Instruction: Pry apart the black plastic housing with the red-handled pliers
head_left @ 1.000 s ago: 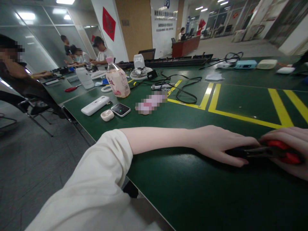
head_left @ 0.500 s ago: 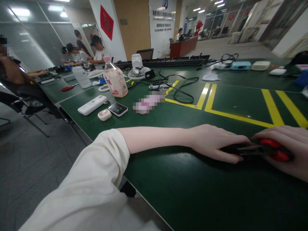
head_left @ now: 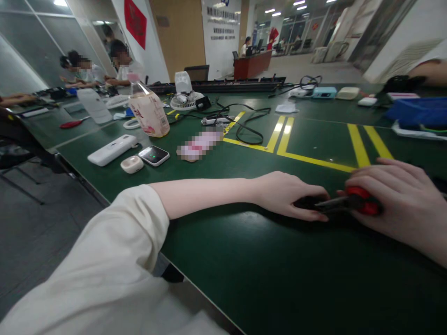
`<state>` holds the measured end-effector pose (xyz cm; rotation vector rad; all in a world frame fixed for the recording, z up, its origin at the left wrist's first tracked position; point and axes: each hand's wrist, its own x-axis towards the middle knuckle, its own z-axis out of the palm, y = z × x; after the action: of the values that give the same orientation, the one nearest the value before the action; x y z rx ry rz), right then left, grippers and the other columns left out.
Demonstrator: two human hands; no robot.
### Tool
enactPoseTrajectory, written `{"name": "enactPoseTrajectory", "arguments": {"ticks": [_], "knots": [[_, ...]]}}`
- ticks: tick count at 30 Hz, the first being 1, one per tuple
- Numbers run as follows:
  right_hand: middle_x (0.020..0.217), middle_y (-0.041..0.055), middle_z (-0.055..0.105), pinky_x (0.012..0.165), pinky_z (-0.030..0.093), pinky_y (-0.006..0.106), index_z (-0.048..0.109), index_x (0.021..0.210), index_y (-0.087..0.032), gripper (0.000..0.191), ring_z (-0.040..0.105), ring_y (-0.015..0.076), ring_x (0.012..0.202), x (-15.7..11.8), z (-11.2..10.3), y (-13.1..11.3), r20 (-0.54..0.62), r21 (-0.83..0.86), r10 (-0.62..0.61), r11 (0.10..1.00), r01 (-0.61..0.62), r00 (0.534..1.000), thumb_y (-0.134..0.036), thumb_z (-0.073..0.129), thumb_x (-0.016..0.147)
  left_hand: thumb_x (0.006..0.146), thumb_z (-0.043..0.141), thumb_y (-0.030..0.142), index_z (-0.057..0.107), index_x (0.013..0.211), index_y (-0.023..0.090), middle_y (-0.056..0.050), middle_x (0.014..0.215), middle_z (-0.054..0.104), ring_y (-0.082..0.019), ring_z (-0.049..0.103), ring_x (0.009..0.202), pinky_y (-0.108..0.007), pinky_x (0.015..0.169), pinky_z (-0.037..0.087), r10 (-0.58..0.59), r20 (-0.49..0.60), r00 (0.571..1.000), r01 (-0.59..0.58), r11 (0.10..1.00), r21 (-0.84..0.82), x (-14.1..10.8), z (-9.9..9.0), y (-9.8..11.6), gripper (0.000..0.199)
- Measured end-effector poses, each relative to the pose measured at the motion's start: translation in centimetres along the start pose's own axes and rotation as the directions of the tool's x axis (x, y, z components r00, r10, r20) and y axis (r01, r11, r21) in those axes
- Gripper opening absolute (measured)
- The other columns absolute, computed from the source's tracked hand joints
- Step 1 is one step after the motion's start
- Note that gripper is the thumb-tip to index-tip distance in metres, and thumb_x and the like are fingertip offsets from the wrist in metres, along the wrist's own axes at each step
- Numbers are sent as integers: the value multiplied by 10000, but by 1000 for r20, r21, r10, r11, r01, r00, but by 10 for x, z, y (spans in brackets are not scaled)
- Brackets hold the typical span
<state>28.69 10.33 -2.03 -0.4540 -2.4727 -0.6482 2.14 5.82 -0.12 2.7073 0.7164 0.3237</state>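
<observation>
Fingers and thumb of my left hand close around a small dark object, too hidden to name, low over the green table. My right hand is wrapped round the red handles of a pair of pliers. The metal jaws of the pliers point left and reach the dark object between my left fingers. Whether the jaws grip it, I cannot make out.
On the left stand a drink bottle, a white power bank, a small screen device and a round case. Black cable and yellow tape lie beyond my hands. A blue bin is at right.
The whole view has turned rightward, so table items appear further left, and more of my right hand and the blue bin shows. Both hands keep their holds.
</observation>
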Motion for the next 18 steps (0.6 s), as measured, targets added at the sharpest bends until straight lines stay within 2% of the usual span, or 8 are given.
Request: {"name": "enactPoseTrajectory", "arguments": {"ticks": [3,5,7,10,15,18], "knots": [[845,81,653,964,443,562,540,919,-260,126,621,306,909,13,-12,-16,-38,-119,-17,993,12,999,-263,588,803,932,557,553,598,1213,191,-52,930,731,-200,677,789,-257,631,400,-44,-11,999,45,997,62,0,4,0,460],[824,77,645,914,481,513,534,923,-233,122,616,278,831,15,-15,-20,-14,-112,-8,994,7,1000,-242,579,809,908,580,569,587,1235,199,-49,931,733,-200,679,786,-251,631,396,-44,-47,998,47,996,73,0,6,0,494],[837,97,648,793,511,449,543,945,-204,139,617,279,831,14,-15,-22,11,-77,28,997,-27,1000,-238,573,813,903,583,569,596,1227,194,-44,893,732,-188,672,751,-244,615,385,-30,-68,997,35,997,72,0,7,-1,495],[834,104,644,664,498,387,548,957,-183,153,605,262,779,11,-15,-21,38,-24,84,996,-83,996,-251,572,822,900,586,566,616,1212,172,-43,835,722,-171,650,694,-239,576,354,-24,-91,996,30,997,74,-1,8,-2,503],[844,110,622,643,501,376,522,880,-192,96,575,245,754,11,-16,-22,124,47,127,990,-133,984,-264,560,830,926,562,514,668,1103,155,-28,784,697,-138,618,654,-233,562,343,32,-111,993,-32,999,2,-2,7,-3,414],[892,132,621,671,510,386,522,875,-189,100,573,250,789,12,-17,-23,176,78,148,983,-163,973,-266,569,831,932,555,490,644,1149,144,-28,817,700,-131,619,677,-224,594,371,39,-121,992,-43,999,-32,-3,6,-1,418]]}}
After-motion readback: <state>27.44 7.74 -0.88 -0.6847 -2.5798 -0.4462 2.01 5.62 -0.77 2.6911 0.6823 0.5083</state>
